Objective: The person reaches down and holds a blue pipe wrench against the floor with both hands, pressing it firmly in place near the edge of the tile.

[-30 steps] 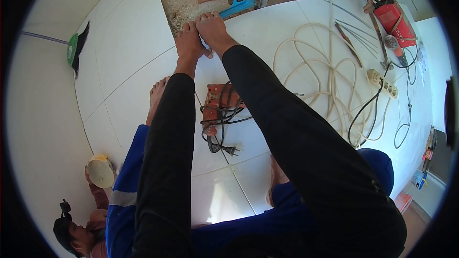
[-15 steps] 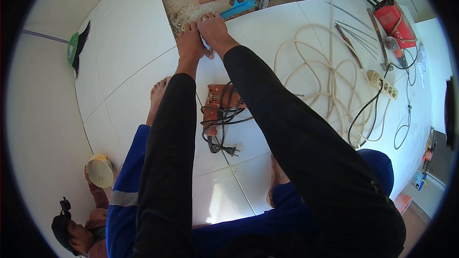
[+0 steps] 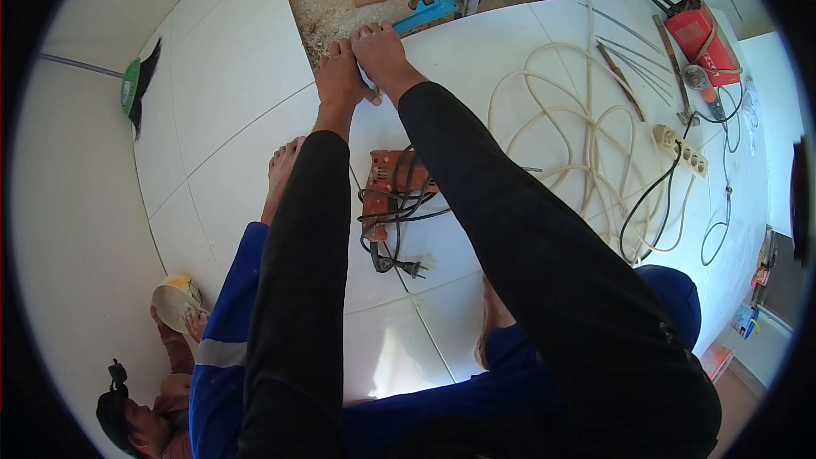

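Left hand [image 3: 342,83] beside right hand [image 3: 380,55] at far edge of tiled floor [image 3: 242,85], cannot tell if gripping, red drill [image 3: 382,177] nearer.

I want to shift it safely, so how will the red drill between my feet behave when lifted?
The drill probably feels heavy for its size, judging by its chunky body. Its black cord, lying over it in loose loops, looks floppy and may snag. The plug lies loose, so it would likely dangle.
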A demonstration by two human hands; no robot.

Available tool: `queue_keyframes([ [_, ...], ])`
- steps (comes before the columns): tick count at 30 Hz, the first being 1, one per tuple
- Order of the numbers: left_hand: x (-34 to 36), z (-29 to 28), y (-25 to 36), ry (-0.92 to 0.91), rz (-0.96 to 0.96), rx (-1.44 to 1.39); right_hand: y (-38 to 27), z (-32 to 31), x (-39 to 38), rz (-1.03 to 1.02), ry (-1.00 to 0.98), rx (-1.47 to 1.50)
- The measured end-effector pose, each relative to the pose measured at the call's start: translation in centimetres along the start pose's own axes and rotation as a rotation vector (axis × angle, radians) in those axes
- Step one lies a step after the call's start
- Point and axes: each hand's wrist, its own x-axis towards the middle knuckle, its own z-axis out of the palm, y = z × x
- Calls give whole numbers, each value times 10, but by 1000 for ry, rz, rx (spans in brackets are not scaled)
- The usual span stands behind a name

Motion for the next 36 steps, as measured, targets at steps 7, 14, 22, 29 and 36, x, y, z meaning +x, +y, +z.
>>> queue_keyframes([
  [7, -1, -1, -3, 18, 5, -12, -3, -2, 2, 1, 5, 17],
  [14, 0, -4, 5, 14, 2, 1, 2, 3, 0, 8, 10, 15],
  [22, -3, -7, 10, 7, 9, 7, 4, 8, 0, 17, 30, 9],
  [29, -5, -13, 12, -22, 4, 36, 4, 17, -1, -1, 166, -69],
  [36, -7, -14, 9, -10, 1, 40, -1, 17, 0, 4, 168, -81],
])
